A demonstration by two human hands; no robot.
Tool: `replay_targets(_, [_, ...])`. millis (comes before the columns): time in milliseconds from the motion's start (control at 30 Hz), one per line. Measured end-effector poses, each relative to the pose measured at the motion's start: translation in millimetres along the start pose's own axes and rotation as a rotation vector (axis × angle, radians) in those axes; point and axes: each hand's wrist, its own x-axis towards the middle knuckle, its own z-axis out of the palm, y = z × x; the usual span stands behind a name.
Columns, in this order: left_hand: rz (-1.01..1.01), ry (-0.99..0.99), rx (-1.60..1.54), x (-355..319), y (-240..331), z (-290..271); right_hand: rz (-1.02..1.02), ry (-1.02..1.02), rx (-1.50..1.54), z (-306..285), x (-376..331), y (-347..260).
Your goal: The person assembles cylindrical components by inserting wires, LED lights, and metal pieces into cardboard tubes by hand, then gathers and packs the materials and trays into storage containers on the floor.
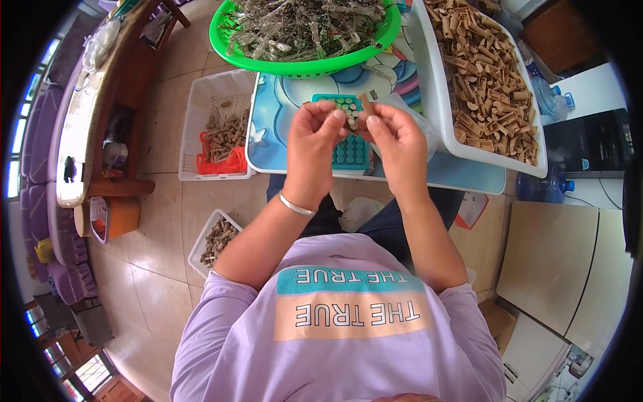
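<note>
My left hand [311, 144] and my right hand [396, 141] meet over the front part of the table, fingertips almost touching. A tan half-round piece [365, 104] sticks up from the pinched fingers of my right hand. The fingers of my left hand are pinched together near its lower end; what they hold, if anything, is too small to make out. Under my hands lies a teal tray [351, 155] with rows of round cups. Pale round bits [347, 105] show in its far part, and my hands hide some of it.
At the far side of the table [268, 137] stands a green basket [231, 59] heaped with clear and dark strands. A white bin [439, 100] of tan pieces is at the right. Left of the table, a white crate [194, 124] holds brown pieces and a red bag; a smaller tray [196, 258] lies nearer.
</note>
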Motion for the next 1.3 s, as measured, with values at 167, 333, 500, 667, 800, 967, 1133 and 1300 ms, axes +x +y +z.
replay_targets(167, [-0.026, -0.007, 0.103, 16.5, 11.6, -12.1, 0.126, 0.022, 0.373, -14.5, 11.4, -2.7])
replay_targets(333, [-0.079, -0.047, 0.121, 18.2, 19.8, -13.7, 0.325, -0.122, 0.809, -25.6, 3.4, -21.8])
replay_targets(500, [-0.14, -0.118, 0.078, 11.5, 23.1, -14.0, 0.265, -0.206, 0.447, -16.3, 3.6, -13.6])
replay_targets(667, [-0.158, -0.138, 0.072, -0.2, 28.6, -14.1, -0.275, -0.187, -0.385, 0.4, -2.4, -22.9])
replay_targets(800, [-0.156, -0.167, 0.123, -2.3, 30.0, -17.7, -0.319, -0.218, -0.461, 1.9, -7.9, -23.4])
replay_targets(967, [-0.168, -0.178, 0.193, 0.0, 27.2, -22.0, -0.174, -0.274, -0.422, 1.3, -3.8, -28.3])
replay_targets(1133, [-0.179, -0.136, 0.183, -3.9, 32.0, -19.0, -0.124, -0.277, -0.349, 1.2, -2.3, -21.9])
replay_targets(1300, [-0.208, -0.178, 0.166, -5.2, 34.6, -22.3, -0.158, -0.23, -0.314, 4.9, -6.3, -21.5])
